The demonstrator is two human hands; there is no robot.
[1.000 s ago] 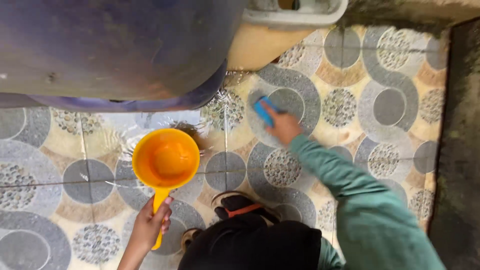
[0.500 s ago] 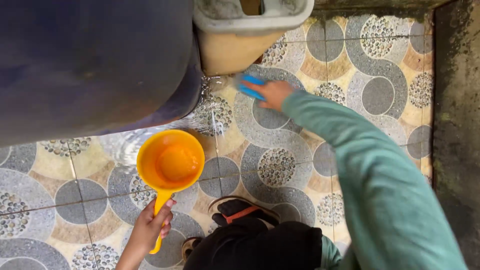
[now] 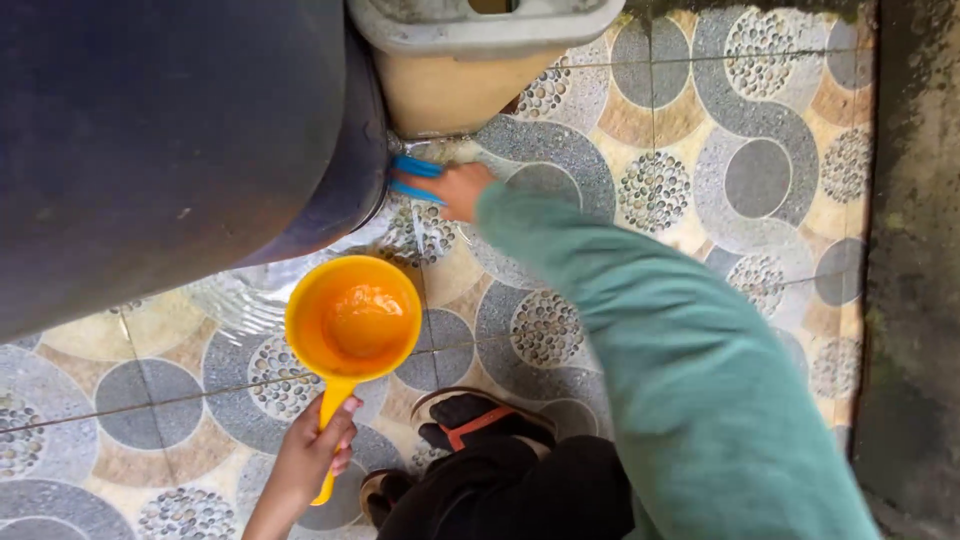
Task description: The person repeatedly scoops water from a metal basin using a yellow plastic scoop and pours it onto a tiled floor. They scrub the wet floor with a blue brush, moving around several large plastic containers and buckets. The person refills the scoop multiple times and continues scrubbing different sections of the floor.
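My left hand (image 3: 308,456) grips the handle of an orange plastic water scoop (image 3: 352,320), held level over the wet patterned floor tiles (image 3: 700,180). My right hand (image 3: 456,190), in a green sleeve, holds a blue scrubbing brush (image 3: 412,176) pressed to the floor in the gap between a large dark blue barrel (image 3: 170,130) and a beige and white ceramic fixture (image 3: 470,60).
My feet in black sandals with an orange strap (image 3: 478,420) stand below the scoop. A puddle of water (image 3: 240,295) spreads by the barrel's base. A dark, mossy concrete strip (image 3: 910,250) runs along the right edge.
My right hand has moved the blue brush left and farther away, into the gap by the barrel. The view has shifted closer to the barrel. The scoop stays in my left hand.
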